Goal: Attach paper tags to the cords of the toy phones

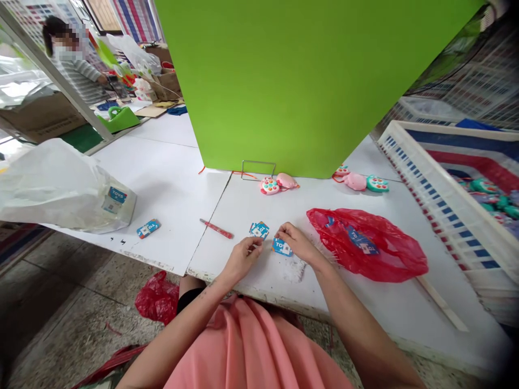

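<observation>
My right hand (pixel 298 243) is closed, its fingertips pinching the top edge of a blue printed card (pixel 283 247) marked "TOYS". Just to the left, my left hand (pixel 244 257) has its thumb and fingers drawn together; anything between them is too small to make out. A few similar blue cards (pixel 259 229) lie overlapping on the table beyond my hands. Below the held card sits a bunch of thin white strands (pixel 294 270). To the right, a red plastic bag (pixel 377 248) lies open with more blue cards (pixel 362 240) inside.
A red-handled slim tool (pixel 217 228) and a blue card stack (pixel 148 228) lie leftward, near a white bag (pixel 65 186). Pink and teal toys (pixel 271 186) rest by a large green panel (pixel 275 86). A white crate (pixel 438 200) stands right. Another person (pixel 79 70) works far left.
</observation>
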`<state>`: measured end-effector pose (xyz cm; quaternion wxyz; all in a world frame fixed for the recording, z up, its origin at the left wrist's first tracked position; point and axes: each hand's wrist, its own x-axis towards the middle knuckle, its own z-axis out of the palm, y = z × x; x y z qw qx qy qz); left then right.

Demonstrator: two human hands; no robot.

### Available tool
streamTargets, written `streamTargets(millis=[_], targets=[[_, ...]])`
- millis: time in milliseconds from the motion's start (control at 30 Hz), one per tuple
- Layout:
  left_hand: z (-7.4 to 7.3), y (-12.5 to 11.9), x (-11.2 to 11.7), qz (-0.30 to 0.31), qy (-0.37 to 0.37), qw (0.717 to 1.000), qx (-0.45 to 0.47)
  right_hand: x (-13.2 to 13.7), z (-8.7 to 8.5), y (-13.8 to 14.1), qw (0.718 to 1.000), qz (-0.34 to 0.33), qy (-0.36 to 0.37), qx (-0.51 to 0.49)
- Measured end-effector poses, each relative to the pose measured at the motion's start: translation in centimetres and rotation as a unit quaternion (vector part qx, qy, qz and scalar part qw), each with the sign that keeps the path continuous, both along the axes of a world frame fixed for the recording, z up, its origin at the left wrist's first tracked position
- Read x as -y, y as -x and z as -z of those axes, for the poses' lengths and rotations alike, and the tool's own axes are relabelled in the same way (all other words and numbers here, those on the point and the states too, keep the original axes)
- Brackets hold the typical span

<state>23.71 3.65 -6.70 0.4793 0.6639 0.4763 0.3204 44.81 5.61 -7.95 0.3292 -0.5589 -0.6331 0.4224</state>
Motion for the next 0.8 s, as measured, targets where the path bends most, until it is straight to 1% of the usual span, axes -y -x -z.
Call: streamTargets(millis=[67, 167, 233, 300, 400, 433, 500, 567, 667, 733, 800], targets=[[0.3, -0.5, -0.1, -0.002, 0.035, 0.999, 0.037, 0.2, -0.4, 0.7, 0.997, -0.001, 0.019, -0.069], [0.6, -1.4, -0.3, 0.019, 0.126, 0.984, 0.125, 0.8, -1.3, 2.0, 0.988, -0.006, 0.032, -0.151], [0.8, -1.9, -0.4, 0.02, 0.181, 0.967, 0.176, 1.2, -1.8, 2.9, 0.985, -0.006, 0.036, -0.171], [0.9, -2.0, -0.4, -0.003, 0.209, 0.956, 0.207, 1.5, -2.0, 3.4, 0.987, 0.004, 0.026, -0.161], [0.8, -1.7, -0.5, -0.035, 0.203, 0.954, 0.219, 1.8, -1.9, 3.4, 0.994, 0.035, -0.005, -0.108], [0.8, -1.5, -0.5, -0.041, 0.192, 0.957, 0.216, 1.9, -1.8, 3.3, 0.994, 0.042, -0.001, -0.098], [0.7, -1.3, -0.5, -0.054, 0.164, 0.963, 0.208, 2.1, -1.8, 3.3, 0.992, 0.051, 0.037, -0.105], [0.7, -1.1, -0.4, -0.059, 0.146, 0.966, 0.206, 2.3, -2.0, 3.5, 0.983, 0.055, 0.093, -0.148], [0.7, -1.1, -0.3, -0.049, 0.143, 0.966, 0.211, 2.7, -2.4, 4.2, 0.954, 0.069, 0.157, -0.244], [0.7, -1.0, -0.2, -0.042, 0.134, 0.969, 0.202, 3.0, -2.5, 4.7, 0.933, 0.083, 0.169, -0.306], [0.7, -0.8, -0.3, -0.04, 0.116, 0.976, 0.18, 3.2, -2.5, 5.2, 0.915, 0.095, 0.167, -0.356]])
